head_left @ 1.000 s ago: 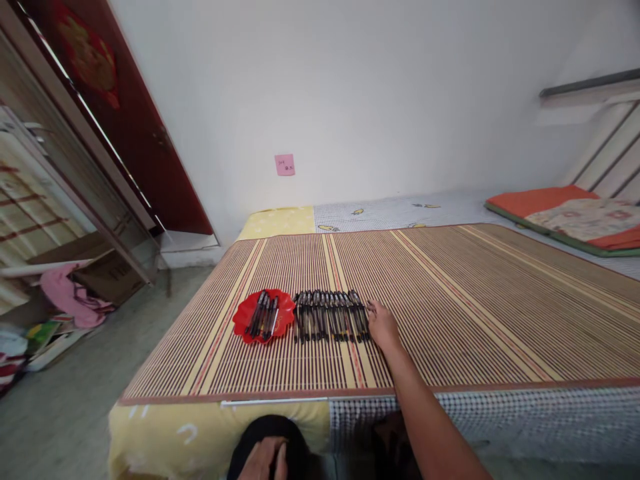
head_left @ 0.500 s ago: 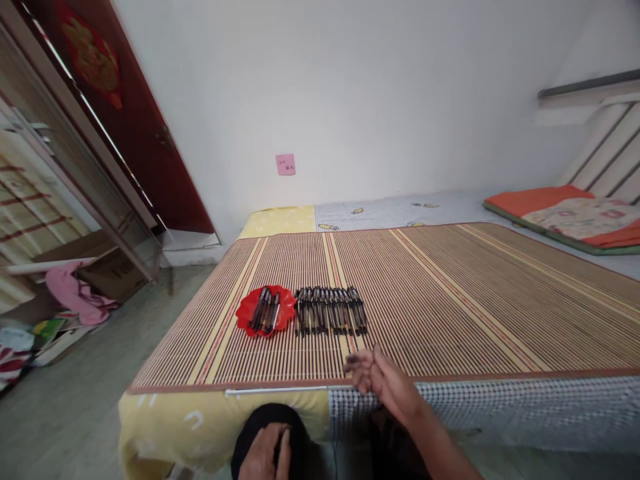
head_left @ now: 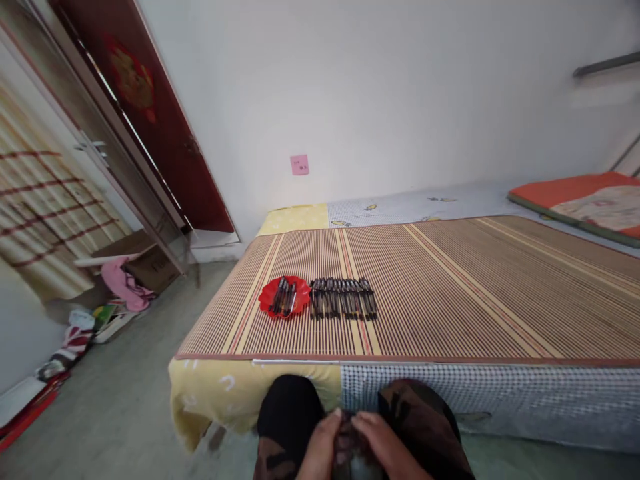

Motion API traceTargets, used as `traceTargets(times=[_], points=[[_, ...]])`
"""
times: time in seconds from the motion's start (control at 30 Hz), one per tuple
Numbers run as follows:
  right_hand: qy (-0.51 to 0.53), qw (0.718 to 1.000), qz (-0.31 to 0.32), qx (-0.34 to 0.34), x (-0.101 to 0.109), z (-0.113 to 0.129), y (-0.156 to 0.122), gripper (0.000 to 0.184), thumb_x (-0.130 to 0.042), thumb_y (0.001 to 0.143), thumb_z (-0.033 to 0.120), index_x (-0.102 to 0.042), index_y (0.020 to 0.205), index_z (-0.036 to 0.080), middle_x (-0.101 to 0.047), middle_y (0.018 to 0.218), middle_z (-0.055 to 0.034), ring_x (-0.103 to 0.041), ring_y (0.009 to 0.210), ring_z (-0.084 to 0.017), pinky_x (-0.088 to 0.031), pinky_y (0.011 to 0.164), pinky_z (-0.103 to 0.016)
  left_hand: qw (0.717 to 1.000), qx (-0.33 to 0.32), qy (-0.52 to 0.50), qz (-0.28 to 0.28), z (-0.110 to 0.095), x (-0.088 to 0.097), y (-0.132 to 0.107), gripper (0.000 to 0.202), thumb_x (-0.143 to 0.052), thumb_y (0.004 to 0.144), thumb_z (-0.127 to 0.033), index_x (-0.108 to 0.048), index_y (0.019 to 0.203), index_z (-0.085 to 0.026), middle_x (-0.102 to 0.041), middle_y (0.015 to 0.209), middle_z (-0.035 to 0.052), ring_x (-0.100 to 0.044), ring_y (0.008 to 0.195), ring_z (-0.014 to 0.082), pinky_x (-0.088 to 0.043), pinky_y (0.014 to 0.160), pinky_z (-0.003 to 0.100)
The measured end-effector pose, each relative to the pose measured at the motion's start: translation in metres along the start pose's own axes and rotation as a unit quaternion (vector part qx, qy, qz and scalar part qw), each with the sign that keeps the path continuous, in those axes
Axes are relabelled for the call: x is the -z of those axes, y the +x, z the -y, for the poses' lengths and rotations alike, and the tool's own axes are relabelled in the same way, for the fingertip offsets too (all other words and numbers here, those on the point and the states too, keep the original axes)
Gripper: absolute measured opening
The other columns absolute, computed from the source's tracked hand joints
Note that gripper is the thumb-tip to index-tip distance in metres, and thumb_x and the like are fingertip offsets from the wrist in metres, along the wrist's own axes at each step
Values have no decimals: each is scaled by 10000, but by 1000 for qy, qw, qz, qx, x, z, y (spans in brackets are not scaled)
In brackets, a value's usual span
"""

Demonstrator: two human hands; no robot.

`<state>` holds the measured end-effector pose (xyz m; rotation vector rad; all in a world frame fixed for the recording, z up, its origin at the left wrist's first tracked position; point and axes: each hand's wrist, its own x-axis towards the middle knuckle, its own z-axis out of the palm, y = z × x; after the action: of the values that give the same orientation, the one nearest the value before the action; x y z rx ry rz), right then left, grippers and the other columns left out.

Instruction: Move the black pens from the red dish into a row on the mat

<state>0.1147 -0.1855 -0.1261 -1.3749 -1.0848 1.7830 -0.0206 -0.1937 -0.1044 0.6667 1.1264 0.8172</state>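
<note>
Low between my knees, my left hand [head_left: 324, 441] and my right hand [head_left: 376, 435] come together, their fingers curled inward and meeting in shadow. No object shows in either one. On the mat ahead lies a close side-by-side row of dark pens [head_left: 343, 300], several of them, clips toward the wall. Touching the row's left end is a red scalloped dish [head_left: 266, 299] holding several more pens [head_left: 283, 297]. Both hands are well apart from the pens and the dish.
A striped bamboo mat [head_left: 450, 293] covers the bed, with yellow cloth [head_left: 215, 390] and checked cloth hanging over its front edge. An orange folded quilt [head_left: 545, 188] lies at the right. My knees [head_left: 291, 407] are against the bed's front. A pink note [head_left: 299, 165] is on the wall.
My right hand has left the mat's front edge and moved down to my left hand between the knees. The view has turned slightly left; the pens and dish lie as before.
</note>
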Motion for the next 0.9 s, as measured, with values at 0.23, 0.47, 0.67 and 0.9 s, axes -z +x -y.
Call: traceTargets(times=[0.23,0.47,0.67,0.9], points=[[-313,941,39,122,-12,-28,2,322,-524,790,369,-678,991,170,-717,991,-122,-657,930,-272,-473,809,-366,992,-57,108,-35,20,-4,12,648,-591,629,-814,-648,625,-169,-653,612,77,-677,837,313,-489,906,435],[-333,933,62,119,-9,-41,12,357,-500,829,384,-661,1063,168,-697,1001,-117,-652,964,-278,-478,835,-386,986,-57,148,-52,17,6,9,544,-650,608,-738,-601,575,-198,-646,641,78,-650,882,334,-469,917,460],[-315,941,54,116,-11,-41,9,290,-569,767,372,-670,999,229,-692,976,-65,-645,937,-268,-472,822,-373,990,-49,117,-59,13,3,3,483,-715,588,-673,-602,533,-206,-628,587,64,-653,817,318,-474,871,425],[-287,948,15,136,-27,36,-20,220,-537,750,313,-455,568,220,-518,544,23,-545,608,-166,-414,606,-278,988,56,-66,-127,29,-9,5,432,-651,812,-541,-633,637,-147,-583,541,-9,-616,587,185,-495,678,344]])
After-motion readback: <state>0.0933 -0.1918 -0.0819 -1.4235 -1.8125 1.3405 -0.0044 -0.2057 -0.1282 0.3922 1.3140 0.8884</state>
